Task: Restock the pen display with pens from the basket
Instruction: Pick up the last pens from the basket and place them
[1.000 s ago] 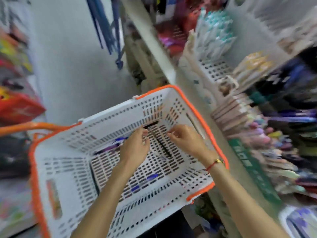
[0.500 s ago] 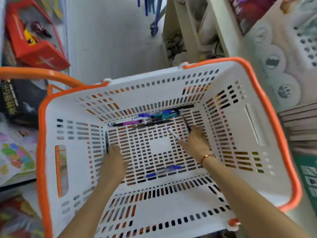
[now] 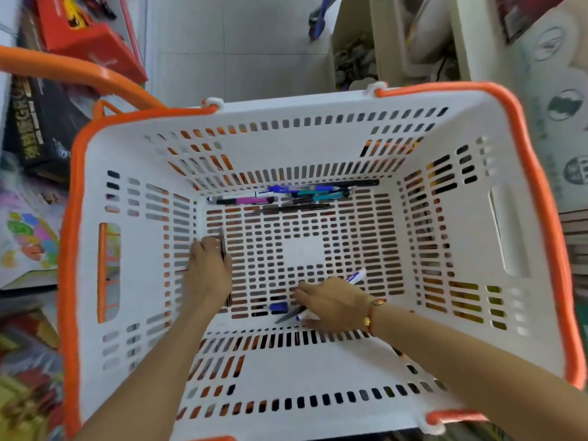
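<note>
both forearms reach down into the white basket (image 3: 471, 249) with the orange rim. right hand (image 3: 334, 302), red-and-gold bracelet (image 3: 372, 313) at the wrist, lies low on the slotted floor near the front wall, fingers stretched leftward over a white-and-blue pen (image 3: 356, 276) whose end sticks out past the knuckles; whether the fingers actually grip it cannot be told. a blue pen (image 3: 279, 307) and a dark pen (image 3: 288, 316) lie just beside its fingertips. left hand (image 3: 208, 268) sits at the left edge of the floor, fingers curled round a thin dark pen (image 3: 223, 246) that pokes out above the knuckles. farther back, a loose cluster of pens (image 3: 296, 195) in blue, teal, pink and black lies against the far wall. an orange handle (image 3: 79, 74) arcs off the far left corner. beyond, a red box (image 3: 92, 39) and a black box (image 3: 41, 122) at left, pale floor (image 3: 235, 43) ahead, shelving (image 3: 461, 36) at right.
</note>
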{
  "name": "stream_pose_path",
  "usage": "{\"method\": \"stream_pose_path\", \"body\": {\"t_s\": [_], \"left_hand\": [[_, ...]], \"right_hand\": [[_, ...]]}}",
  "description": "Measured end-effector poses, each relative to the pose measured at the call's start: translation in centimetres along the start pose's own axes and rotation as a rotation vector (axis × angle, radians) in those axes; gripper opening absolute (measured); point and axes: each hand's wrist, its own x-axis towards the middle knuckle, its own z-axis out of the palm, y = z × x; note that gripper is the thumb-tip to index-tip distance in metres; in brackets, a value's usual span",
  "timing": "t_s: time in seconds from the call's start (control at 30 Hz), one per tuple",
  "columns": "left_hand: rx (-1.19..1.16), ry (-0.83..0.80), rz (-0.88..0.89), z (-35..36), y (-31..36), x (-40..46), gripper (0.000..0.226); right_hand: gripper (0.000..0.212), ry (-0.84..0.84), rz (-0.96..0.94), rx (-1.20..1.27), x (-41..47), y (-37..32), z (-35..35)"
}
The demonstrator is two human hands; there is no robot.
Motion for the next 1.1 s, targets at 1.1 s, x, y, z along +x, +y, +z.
{"method": "stream_pose_path", "body": {"t_s": [1.1], "left_hand": [[0.567, -0.136, 0.538, -4.4, 2.9, 4.1, 0.037]], "right_hand": [[0.037, 0.071, 0.384, -0.186, 3.7, 5.1, -6.8]]}}
